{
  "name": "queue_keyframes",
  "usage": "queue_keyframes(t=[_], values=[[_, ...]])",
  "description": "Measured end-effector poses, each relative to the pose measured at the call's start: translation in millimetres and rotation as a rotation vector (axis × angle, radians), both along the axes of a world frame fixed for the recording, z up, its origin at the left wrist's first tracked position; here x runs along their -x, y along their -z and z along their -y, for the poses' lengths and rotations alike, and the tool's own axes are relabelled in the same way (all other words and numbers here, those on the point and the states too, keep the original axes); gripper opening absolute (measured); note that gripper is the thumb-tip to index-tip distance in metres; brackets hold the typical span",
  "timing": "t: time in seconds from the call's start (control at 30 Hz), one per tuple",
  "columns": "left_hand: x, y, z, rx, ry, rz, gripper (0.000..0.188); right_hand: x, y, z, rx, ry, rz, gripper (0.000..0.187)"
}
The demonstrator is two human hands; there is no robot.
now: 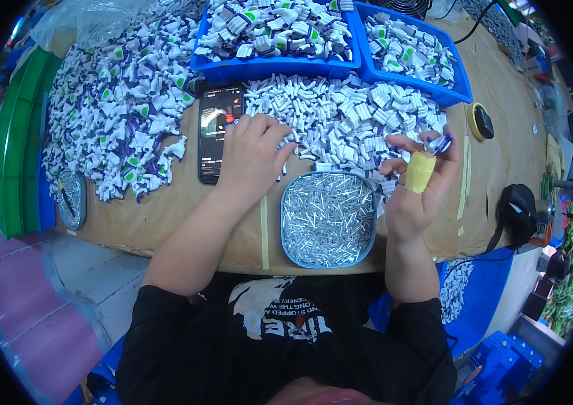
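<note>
My right hand (pixel 421 177) is raised over the right side of the table, with yellow tape wrapped round one finger. Its fingertips pinch a small white-and-purple plastic part (pixel 439 144). My left hand (pixel 254 150) reaches across the lower right of a black phone (pixel 211 152) with a lit screen. Its fingers are curled down at the edge of a pile of small white-and-purple ribbed pieces (pixel 347 111); what they grip is mostly hidden. Between my forearms, at the table's near edge, stands a light blue tub (pixel 284 233) full of small silver metal pins.
A large heap of white, purple and green parts (pixel 118 115) covers the left. Blue bins of similar parts, one (pixel 273 67) at the back and another (pixel 458 91) back right, border the pile. A round yellow-and-black object (pixel 481 121) and a small dish (pixel 70 199) lie at the sides.
</note>
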State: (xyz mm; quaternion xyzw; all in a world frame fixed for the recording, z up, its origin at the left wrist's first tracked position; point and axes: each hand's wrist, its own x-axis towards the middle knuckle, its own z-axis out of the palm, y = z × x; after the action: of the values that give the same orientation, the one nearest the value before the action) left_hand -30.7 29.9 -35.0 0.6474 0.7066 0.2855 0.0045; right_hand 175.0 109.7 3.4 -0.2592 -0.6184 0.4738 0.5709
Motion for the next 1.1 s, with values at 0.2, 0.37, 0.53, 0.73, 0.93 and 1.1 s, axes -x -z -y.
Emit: queue_keyframes(t=[0.2, 0.37, 0.53, 0.73, 0.93, 1.1], values=[[4.1, 0.8, -2.6, -0.118, 0.012, 0.043, 0.015, -1.3, -2.6, -5.8, 0.026, 0.021, 0.238, 0.051], [0.8, -6.3, -3.8, -0.262, 0.055, 0.076, 0.014, -2.7, 8.6, -4.6, 0.032, -0.02, 0.614, 0.054], [-17.7, -14.8, 8.0, -0.349, 0.159, 0.211, 0.013, -0.5, 2.7, 4.1, -0.079, 0.018, 0.732, 0.049], [-31.3, -18.9, 20.8, -0.312, 0.327, 0.521, 0.014, 1.8, -4.3, 12.1, -0.207, 0.008, 0.826, 0.051], [-33.9, -15.7, 23.8, -0.282, 0.387, 0.608, 0.014, 1.4, -4.4, 14.2, -0.161, -0.019, 0.838, 0.052], [-34.6, -18.5, 24.4, -0.24, 0.363, 0.743, 0.013, 0.1, -4.0, 11.3, -0.116, -0.021, 0.83, 0.049]])
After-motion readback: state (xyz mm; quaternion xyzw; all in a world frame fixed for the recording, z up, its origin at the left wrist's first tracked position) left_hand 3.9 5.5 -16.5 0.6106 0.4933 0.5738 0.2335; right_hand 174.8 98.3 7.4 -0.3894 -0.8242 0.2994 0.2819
